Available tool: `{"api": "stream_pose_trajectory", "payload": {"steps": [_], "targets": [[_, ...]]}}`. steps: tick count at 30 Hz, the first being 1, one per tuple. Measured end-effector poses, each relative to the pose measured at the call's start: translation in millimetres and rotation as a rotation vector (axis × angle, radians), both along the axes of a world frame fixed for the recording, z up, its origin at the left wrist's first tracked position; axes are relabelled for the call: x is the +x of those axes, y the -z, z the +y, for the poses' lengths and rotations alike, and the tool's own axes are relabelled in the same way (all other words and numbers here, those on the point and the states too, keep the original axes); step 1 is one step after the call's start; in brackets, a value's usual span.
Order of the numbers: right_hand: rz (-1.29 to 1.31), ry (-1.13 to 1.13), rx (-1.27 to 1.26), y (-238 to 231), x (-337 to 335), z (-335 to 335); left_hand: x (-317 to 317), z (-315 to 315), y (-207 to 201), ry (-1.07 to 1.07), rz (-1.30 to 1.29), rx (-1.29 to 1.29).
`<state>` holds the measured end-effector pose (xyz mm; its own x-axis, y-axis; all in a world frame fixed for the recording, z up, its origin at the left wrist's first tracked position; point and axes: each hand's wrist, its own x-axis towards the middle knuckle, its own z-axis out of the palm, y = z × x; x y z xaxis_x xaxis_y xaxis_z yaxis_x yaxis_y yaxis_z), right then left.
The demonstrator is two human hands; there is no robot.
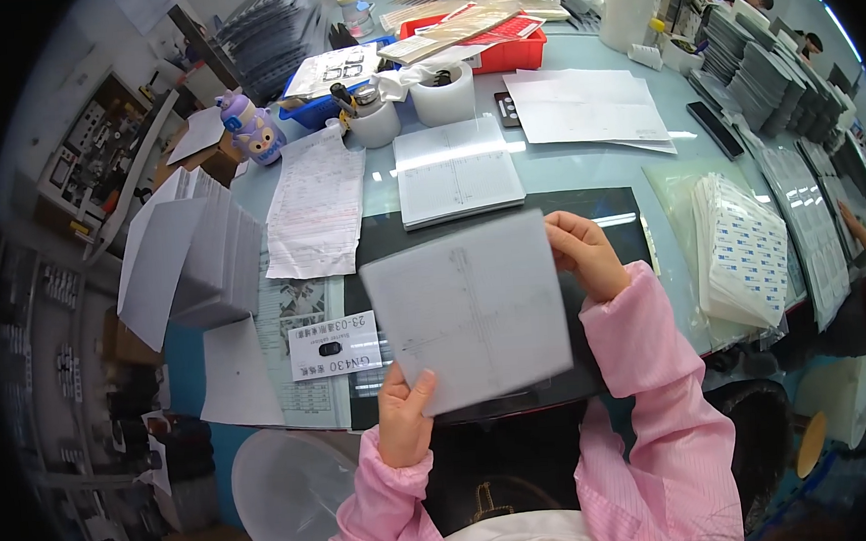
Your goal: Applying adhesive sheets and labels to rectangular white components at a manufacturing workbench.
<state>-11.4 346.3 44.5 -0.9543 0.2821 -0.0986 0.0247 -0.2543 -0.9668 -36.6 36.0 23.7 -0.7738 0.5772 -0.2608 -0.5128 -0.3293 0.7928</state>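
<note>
Both hands held one pale sheet [470, 313] up over the black mat [608, 215], tilted, faint cross lines showing on it. The left hand [402, 416] gripped the sheet's lower left corner at 7 o'clock, thumb pressed on the front face, the other fingers folded behind it, out of sight. The right hand [583, 253] took the upper right corner at 2 o'clock, fingers curled and pinching the edge; the thumb could not be made out. Pink sleeves [659, 396] covered both forearms.

From the sheet, at 12 o'clock, a stack of like sheets [457, 175] lay flat on the glass table [585, 167], just past the mat's far edge. At 10 o'clock a long printed paper [315, 208] hung partly over a form, and beyond it, at 9 o'clock, leaned a thick pile of white cards [194, 255]. A small white label [333, 344] sat at 9 o'clock, near the left hand. At 3 o'clock rested a bagged bundle of white strips [744, 251]. Farther off at 12 o'clock stood two white tape rolls [442, 96], a red tray [508, 43] and loose white papers [587, 107]. A purple figure bottle [249, 126] stood at 11 o'clock. Another person's hand [851, 220] showed at the far right edge.
</note>
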Motion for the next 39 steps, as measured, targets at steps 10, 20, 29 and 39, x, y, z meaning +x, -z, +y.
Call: {"api": "stream_pose_trajectory", "payload": {"steps": [10, 20, 29, 39], "targets": [[0.025, -0.006, 0.085, -1, 0, 3, 6, 4, -22, -0.385, 0.918, -0.521], [-0.208, -0.08, 0.131, 17, -6, 10, 14, 14, 1, 0.077, 1.845, -0.861], [-0.373, 0.012, 0.433, 18, -16, 6, 21, 9, 20, 0.136, 1.819, -0.838], [-0.463, -0.027, 1.041, 21, -25, -8, 21, 8, 18, 0.177, 1.769, -0.856]]}}
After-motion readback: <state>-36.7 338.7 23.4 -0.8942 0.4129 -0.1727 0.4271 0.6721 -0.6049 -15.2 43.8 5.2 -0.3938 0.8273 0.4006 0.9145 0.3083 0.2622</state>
